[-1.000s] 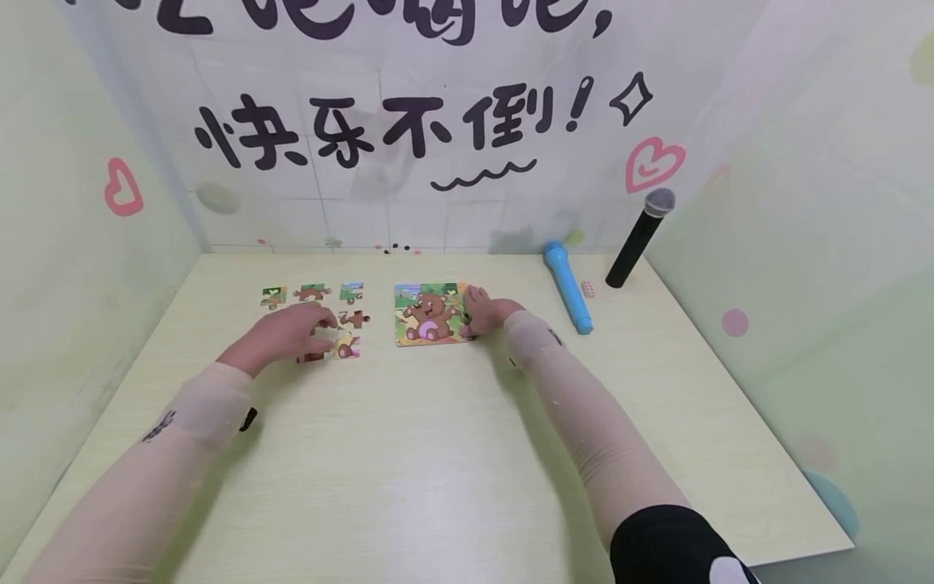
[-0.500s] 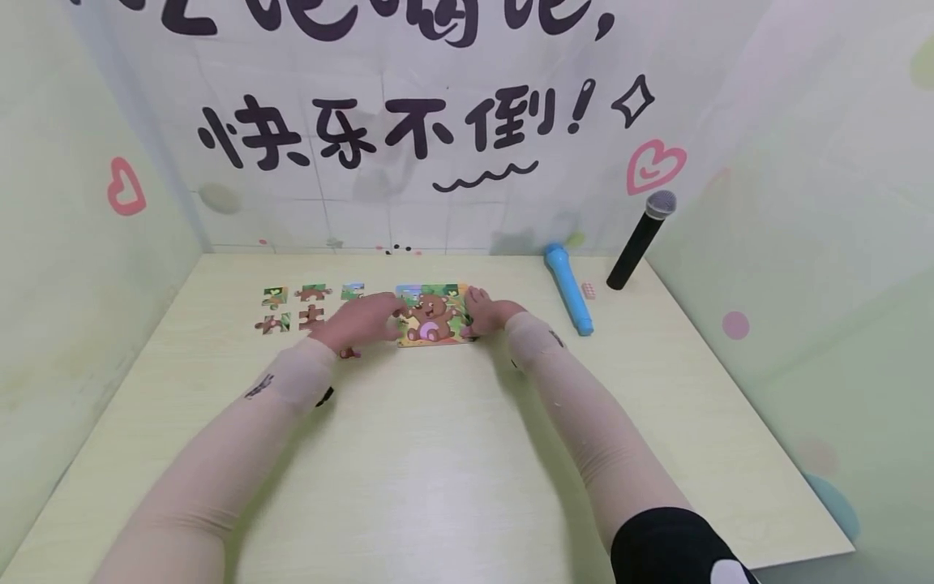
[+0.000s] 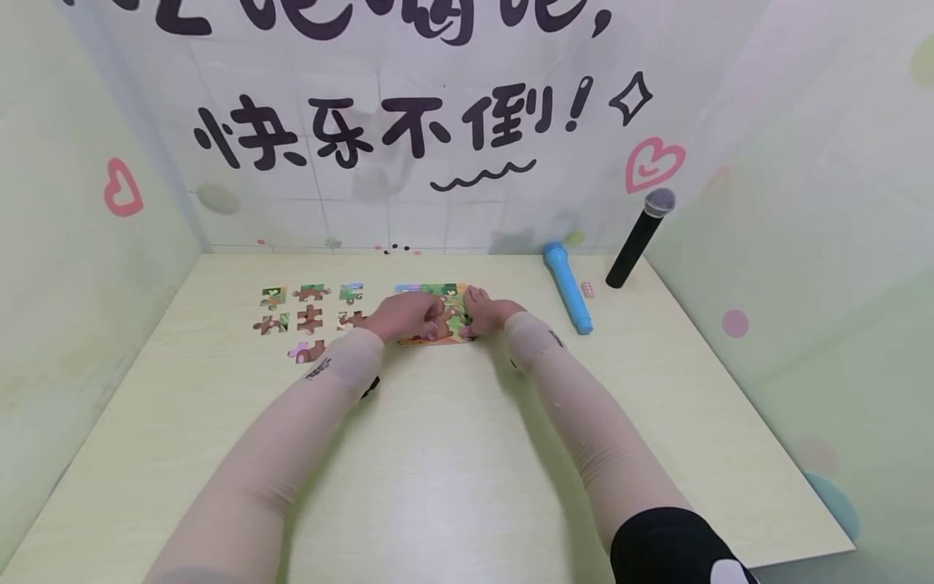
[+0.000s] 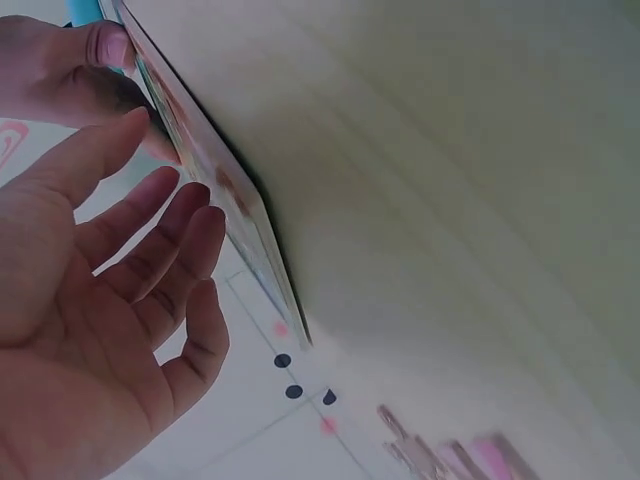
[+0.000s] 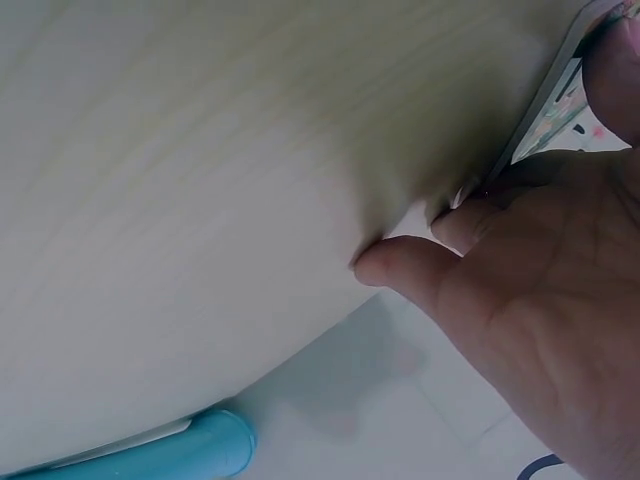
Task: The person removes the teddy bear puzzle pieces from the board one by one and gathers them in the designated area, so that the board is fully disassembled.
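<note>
A square bear picture puzzle (image 3: 454, 318) lies flat at the middle back of the table. My left hand (image 3: 404, 315) is over its left half and hides much of the bear. In the left wrist view the left hand's fingers (image 4: 205, 240) are loosely bent and apart from the thumb, with no piece between them; whether the fingertips touch the picture I cannot tell. My right hand (image 3: 492, 311) rests against the puzzle's right edge, its fingers fairly straight. Left of the puzzle lie several loose jigsaw pieces (image 3: 310, 319), partly hidden by my left wrist.
To the right lies a blue microphone-shaped tube (image 3: 567, 288), beside a small pink block (image 3: 588, 289). A black microphone (image 3: 640, 238) stands upright near the back right corner. Printed cloth walls close in the table (image 3: 452, 454) at the back and sides.
My left hand has moved right, from above the loose pieces onto the puzzle's left half, uncovering pieces on the left. My right hand has stayed at the puzzle's right edge.
</note>
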The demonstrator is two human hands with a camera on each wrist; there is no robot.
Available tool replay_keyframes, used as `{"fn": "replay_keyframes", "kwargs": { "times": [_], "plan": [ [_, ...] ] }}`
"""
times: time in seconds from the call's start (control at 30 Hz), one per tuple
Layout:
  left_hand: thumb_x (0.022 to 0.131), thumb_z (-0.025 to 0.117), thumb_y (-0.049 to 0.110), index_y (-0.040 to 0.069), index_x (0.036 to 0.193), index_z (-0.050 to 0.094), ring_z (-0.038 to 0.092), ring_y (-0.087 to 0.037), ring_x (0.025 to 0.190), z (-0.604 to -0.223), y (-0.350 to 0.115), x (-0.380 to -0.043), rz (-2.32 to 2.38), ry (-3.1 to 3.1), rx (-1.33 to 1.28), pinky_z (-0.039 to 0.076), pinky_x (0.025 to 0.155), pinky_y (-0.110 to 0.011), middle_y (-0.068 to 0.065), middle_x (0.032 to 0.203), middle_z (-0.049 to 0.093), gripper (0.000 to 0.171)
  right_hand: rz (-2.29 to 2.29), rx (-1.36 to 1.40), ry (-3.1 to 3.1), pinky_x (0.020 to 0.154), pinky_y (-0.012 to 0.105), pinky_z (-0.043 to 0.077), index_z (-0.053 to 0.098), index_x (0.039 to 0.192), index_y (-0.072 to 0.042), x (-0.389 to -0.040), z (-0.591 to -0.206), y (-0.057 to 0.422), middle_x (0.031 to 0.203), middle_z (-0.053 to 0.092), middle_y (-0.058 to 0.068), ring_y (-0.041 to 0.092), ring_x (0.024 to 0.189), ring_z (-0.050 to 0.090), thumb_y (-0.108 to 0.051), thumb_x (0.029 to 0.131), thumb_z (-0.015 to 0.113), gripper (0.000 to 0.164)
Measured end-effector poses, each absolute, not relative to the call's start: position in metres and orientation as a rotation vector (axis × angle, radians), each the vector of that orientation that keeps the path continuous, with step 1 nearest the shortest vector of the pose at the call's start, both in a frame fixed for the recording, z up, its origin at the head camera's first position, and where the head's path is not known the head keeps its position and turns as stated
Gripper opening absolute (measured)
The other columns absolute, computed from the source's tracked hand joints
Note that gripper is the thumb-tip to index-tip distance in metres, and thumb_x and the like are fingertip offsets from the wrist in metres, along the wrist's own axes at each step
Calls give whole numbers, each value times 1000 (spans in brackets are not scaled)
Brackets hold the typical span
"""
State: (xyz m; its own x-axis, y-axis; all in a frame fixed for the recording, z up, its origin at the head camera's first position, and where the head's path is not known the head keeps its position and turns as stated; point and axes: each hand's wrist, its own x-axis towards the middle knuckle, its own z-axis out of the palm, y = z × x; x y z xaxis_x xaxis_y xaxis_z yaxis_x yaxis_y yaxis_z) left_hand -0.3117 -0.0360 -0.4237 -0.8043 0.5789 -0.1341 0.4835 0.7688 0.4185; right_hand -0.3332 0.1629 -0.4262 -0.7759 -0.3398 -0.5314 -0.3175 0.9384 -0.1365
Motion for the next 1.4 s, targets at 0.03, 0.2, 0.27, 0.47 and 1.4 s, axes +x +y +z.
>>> {"fn": "replay_keyframes", "kwargs": {
  "times": [0.03, 0.2, 0.27, 0.47, 1.4],
  "plan": [
    [97, 66, 16, 10, 83, 56, 43, -16, 64, -424, -34, -312, 537, 2710, 823, 31, 61, -32, 2, 68, 44, 19, -52, -465, 2517, 125, 43, 5, -7, 159, 2, -333, -426, 163, 168, -10, 19, 31, 155, -8, -46, 106, 46, 89],
    [93, 73, 19, 11, 89, 63, 50, -15, 68, -427, -24, -314, 541, 2722, 796, 39, 65, -33, 3, 73, 55, 13, -31, -468, 2517, 125, 42, 6, -7, 159, 3, -334, -427, 162, 168, -10, 19, 31, 155, -8, -47, 105, 47, 90],
    [91, 75, 22, 12, 91, 63, 52, -15, 71, -429, -20, -316, 524, 2731, 782, 42, 67, -33, 3, 76, 58, 15, -26, -472, 2520, 125, 42, 6, -7, 159, 3, -335, -428, 162, 168, -9, 20, 31, 155, -7, -47, 105, 47, 91],
    [89, 79, 26, 15, 80, 64, 51, -15, 72, -433, -8, -319, 447, 2751, 745, 41, 67, -32, 3, 75, 58, 21, -18, -479, 2529, 124, 43, 6, -6, 159, 3, -336, -432, 161, 168, -9, 20, 32, 155, -7, -47, 105, 47, 91],
    [85, 74, 17, 13, 76, 58, 49, -17, 67, -427, -7, -316, 341, 2804, 854, 40, 62, -32, 1, 72, 54, 19, -85, -503, 2457, 124, 43, 2, -12, 160, -2, -342, -425, 174, 168, -15, 15, 28, 154, -13, -51, 93, 68, 115]
  ]
}}
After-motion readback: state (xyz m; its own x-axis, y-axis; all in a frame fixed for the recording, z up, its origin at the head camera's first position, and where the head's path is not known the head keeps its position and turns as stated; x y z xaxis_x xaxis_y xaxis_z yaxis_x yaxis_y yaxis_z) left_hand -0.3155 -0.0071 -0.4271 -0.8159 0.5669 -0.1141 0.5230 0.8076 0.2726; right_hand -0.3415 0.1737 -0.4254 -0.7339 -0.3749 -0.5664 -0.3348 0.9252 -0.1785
